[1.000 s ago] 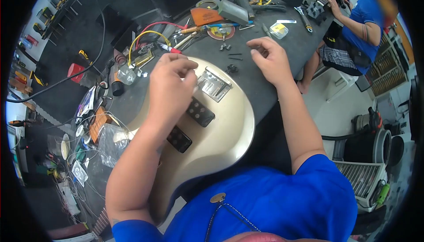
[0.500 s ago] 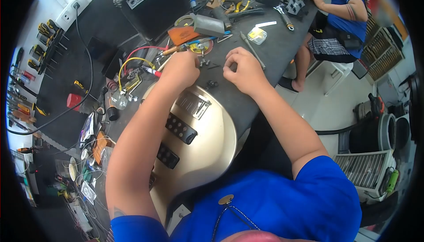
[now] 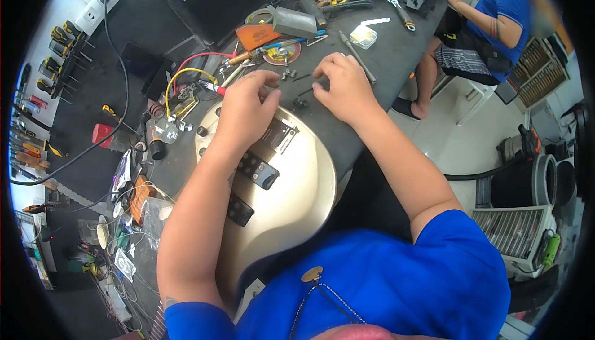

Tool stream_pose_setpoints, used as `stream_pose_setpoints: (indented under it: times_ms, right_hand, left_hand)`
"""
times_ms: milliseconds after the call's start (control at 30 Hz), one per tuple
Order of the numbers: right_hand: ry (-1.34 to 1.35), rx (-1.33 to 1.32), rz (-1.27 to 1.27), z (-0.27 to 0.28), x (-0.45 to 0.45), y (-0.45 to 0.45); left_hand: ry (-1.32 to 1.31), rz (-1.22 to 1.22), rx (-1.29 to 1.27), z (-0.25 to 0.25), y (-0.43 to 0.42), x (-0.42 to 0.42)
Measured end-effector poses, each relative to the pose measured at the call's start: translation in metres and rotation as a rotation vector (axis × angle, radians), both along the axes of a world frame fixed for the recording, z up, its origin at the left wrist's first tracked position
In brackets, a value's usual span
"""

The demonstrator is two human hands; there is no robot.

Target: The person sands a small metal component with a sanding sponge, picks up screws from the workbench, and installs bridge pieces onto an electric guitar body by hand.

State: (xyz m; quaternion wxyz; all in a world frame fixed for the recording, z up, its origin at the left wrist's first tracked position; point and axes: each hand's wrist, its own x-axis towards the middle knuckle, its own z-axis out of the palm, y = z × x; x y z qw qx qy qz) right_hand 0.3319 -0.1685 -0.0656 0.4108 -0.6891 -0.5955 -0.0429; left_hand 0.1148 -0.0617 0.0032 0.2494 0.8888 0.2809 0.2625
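Note:
A cream electric guitar body [image 3: 300, 185] lies on the dark bench in front of me. A metal bridge [image 3: 282, 136] and black pickups [image 3: 257, 170] show on it, partly covered by my left forearm. My left hand [image 3: 249, 107] hovers over the guitar's far edge, its curved fingers parted from the thumb and nothing visible between them. To the right, above the bench, my right hand [image 3: 346, 89] is loosely curled, with a gap between thumb and fingers. Small dark metal parts [image 3: 300, 102] and several bolts [image 3: 287, 75] lie between the hands.
Behind the hands are a grey block [image 3: 294, 22], an orange piece [image 3: 257, 36], a small clear box [image 3: 363, 37] and a long metal rod [image 3: 357, 56]. An amplifier [image 3: 214, 8] stands at the back. A co-worker in blue [image 3: 505, 5] sits at right.
My left hand has come nearer and its fingers have spread from the thumb. My right hand's curl has loosened. The view has shifted slightly, and more of the guitar's far edge shows.

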Motion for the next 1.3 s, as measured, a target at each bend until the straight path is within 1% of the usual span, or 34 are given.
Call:
stream_pose_setpoints:
  times_ms: [67, 167, 200, 300, 400, 500, 600, 700, 800, 900, 933, 1033, 1167, 1300]
  right_hand:
    - [0.097, 0.069, 0.107, 0.005, -0.001, -0.004]
    - [0.110, -0.020, 0.420, 0.010, -0.001, -0.010]
    - [0.037, -0.021, 0.406, 0.010, -0.003, -0.009]
    - [-0.016, 0.072, 0.321, 0.014, -0.009, -0.010]
    - [-0.090, -0.055, 0.337, 0.016, -0.009, -0.016]
    - [-0.163, -0.074, 0.348, 0.009, -0.010, -0.004]
    - [-0.255, -0.147, 0.516, 0.016, 0.001, 0.008]
    - [-0.207, -0.273, 0.638, 0.023, 0.011, 0.026]
    - [-0.329, -0.355, 0.625, 0.040, 0.013, 0.028]
    - [-0.482, -0.167, 0.471, 0.058, 0.019, 0.021]
    - [-0.438, -0.156, 0.471, 0.064, 0.020, 0.018]
    - [-0.282, -0.273, 0.486, 0.071, 0.024, 0.014]
    - [-0.254, -0.288, 0.378, 0.043, 0.029, 0.033]
    - [-0.232, -0.367, 0.303, 0.037, 0.021, 0.044]
  left_hand:
    - [-0.023, 0.025, -0.025, -0.002, 0.003, 0.000]
    - [-0.036, 0.031, -0.051, -0.008, 0.008, -0.002]
    - [-0.039, 0.025, -0.054, -0.010, 0.009, -0.001]
    - [-0.013, 0.005, -0.005, -0.007, 0.007, 0.000]
    - [-0.013, 0.008, -0.063, -0.004, 0.007, 0.000]
    - [-0.032, 0.025, -0.125, -0.004, 0.010, -0.001]
    - [-0.079, 0.017, -0.145, -0.007, 0.013, -0.001]
    - [-0.094, 0.017, -0.128, -0.009, 0.015, -0.002]
    - [-0.094, 0.006, -0.103, -0.011, 0.017, -0.003]
    - [-0.091, 0.004, -0.100, -0.009, 0.014, -0.003]
    - [-0.097, 0.000, -0.096, -0.009, 0.015, -0.002]
    - [-0.098, -0.001, -0.087, -0.010, 0.016, -0.002]
    - [-0.070, 0.002, -0.062, -0.011, 0.018, -0.002]
    - [-0.076, 0.006, -0.076, -0.010, 0.017, -0.002]
